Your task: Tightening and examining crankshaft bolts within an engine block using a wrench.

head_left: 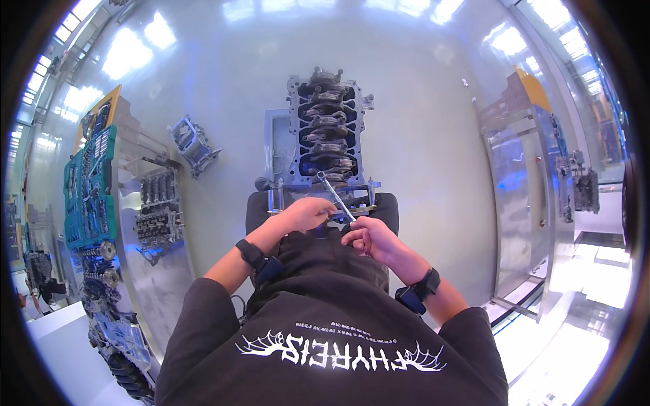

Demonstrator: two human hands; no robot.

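Observation:
My right hand is closed round the lower end of a silver wrench. Its ring end points up and left, over the near end of an engine block. My left hand is beside it, fingers curled together at the metal mounting bracket at the block's near end; what they grip, if anything, is hidden. Inside the block, the crankshaft lies exposed along the middle, running away from me.
At left, a workbench carries a teal tool case full of sockets and cylinder heads. A metal housing lies on the floor. On the right stands a metal bench with engine parts.

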